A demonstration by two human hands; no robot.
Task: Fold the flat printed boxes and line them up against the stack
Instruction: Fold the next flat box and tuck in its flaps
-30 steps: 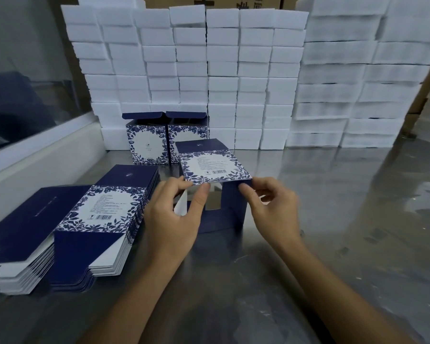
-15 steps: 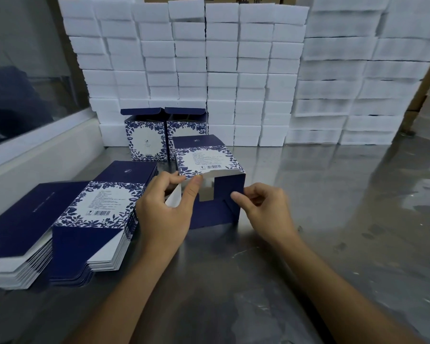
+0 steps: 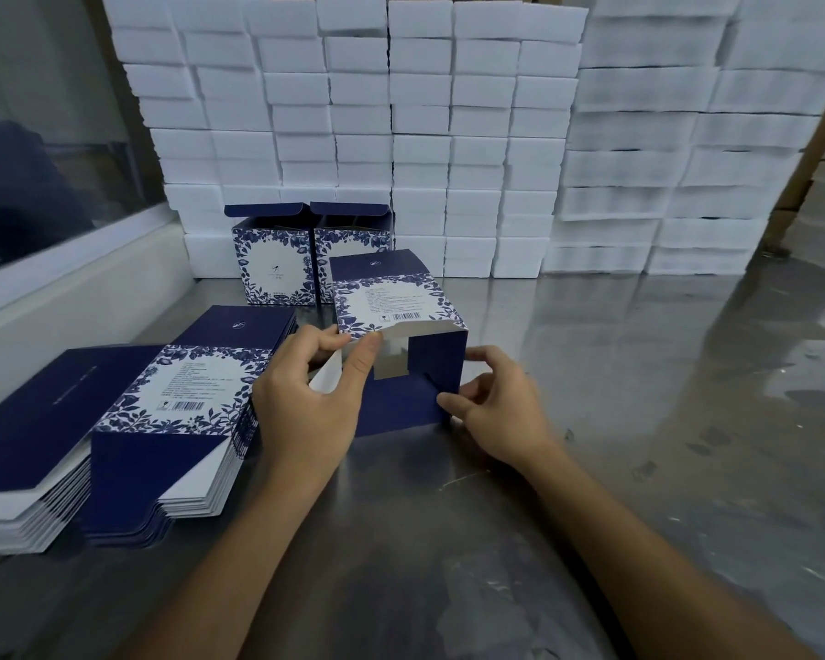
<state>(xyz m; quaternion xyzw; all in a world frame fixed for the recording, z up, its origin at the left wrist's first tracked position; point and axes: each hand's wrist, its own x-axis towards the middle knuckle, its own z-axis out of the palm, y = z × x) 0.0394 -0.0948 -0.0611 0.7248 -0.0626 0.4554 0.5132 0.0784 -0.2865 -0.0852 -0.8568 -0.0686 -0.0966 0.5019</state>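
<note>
Two bare hands are engaged on one partly folded printed box (image 3: pixel 401 345) lying on its side near the middle of the steel tabletop (image 3: pixel 639 421). The left hand (image 3: pixel 306 402) is raised off the surface, wrist bent forward; a white flap at the box's open near end is pinched between thumb and forefinger. The right hand (image 3: pixel 501 412) is set lower, its heel close to the tabletop, fingers curled, with thumb and fingertips pressed against the box's dark blue right-hand corner. Both forearms are extended from the lower edge of the view and converge on the box. The barcode panel with blue floral border is turned upward.

Just left of the left hand, two piles of flat printed boxes (image 3: pixel 172 421) are laid side by side. Behind the held box, two folded boxes (image 3: pixel 313 259) are stood upright with top flaps open, touching each other and set against the stack of white blocks (image 3: pixel 377 135) along the far edge.
</note>
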